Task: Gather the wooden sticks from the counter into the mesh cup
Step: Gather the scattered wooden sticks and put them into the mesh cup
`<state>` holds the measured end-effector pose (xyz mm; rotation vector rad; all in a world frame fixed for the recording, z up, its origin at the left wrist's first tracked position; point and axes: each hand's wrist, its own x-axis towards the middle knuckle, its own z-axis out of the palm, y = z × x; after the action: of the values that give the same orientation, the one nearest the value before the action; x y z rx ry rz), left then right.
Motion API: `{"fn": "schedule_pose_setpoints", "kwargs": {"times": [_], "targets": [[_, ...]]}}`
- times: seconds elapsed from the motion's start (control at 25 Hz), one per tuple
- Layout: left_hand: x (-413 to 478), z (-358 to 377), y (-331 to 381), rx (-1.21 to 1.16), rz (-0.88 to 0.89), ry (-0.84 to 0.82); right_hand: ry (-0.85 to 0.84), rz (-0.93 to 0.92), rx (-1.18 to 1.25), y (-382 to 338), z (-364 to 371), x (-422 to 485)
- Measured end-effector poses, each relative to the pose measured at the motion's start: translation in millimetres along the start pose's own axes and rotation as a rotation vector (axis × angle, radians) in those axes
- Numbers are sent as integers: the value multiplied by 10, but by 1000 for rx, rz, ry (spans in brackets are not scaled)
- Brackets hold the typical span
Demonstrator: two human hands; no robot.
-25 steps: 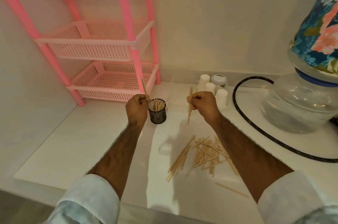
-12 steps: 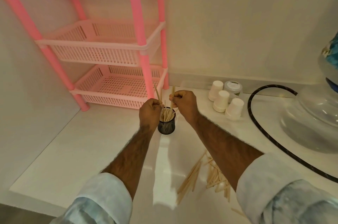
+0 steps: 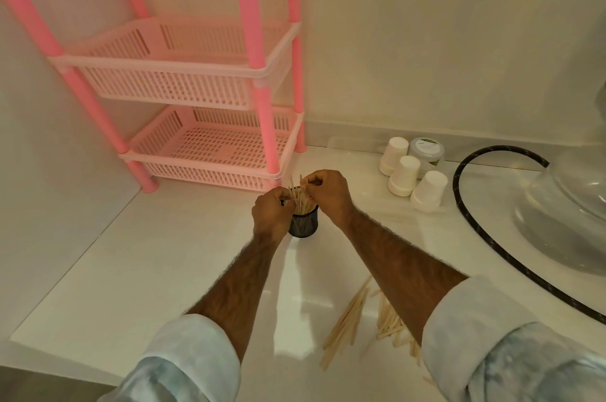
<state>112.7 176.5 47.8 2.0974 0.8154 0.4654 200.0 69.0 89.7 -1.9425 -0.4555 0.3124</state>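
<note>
A small black mesh cup stands on the white counter with several wooden sticks upright in it. My left hand and my right hand meet right above the cup's rim, each pinching the tops of those sticks. A loose pile of wooden sticks lies on the counter near me, partly hidden under my right forearm.
A pink plastic tiered rack stands just behind the cup on the left. Three upturned white paper cups and a small lidded jar sit at the back right. A black hose curves around a clear glass vessel on the right.
My right hand moved left from over the pile to the cup, carrying a stick. Both hands now close together on the sticks in the cup. The view shifted left.
</note>
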Motion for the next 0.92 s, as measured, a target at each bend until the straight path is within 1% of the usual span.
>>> {"fn": "schedule_pose_setpoints", "kwargs": {"times": [0.16,0.32,0.56,0.72,0.8,0.88,0.92], "targets": [[4,-29,30,-16,18,-14,0,-7,-24,-16,-13,-19],[-21,-59,40,-58,54,-4,35,-35,-14,-20,-89,-59],[-208,-110,-11,-67,60,88,84,8,72,65,-345,-203],[-568,-76,23,0,45,179,147,41,94,239,-646,-391],[-827,9,5,65,52,132,185,76,92,430,-827,-560],[-1112,147,-32,198,66,-10,188,122,5,671,-1045,-779],[-1256,226,-46,286,72,-79,169,139,-92,809,-1161,-892]]}}
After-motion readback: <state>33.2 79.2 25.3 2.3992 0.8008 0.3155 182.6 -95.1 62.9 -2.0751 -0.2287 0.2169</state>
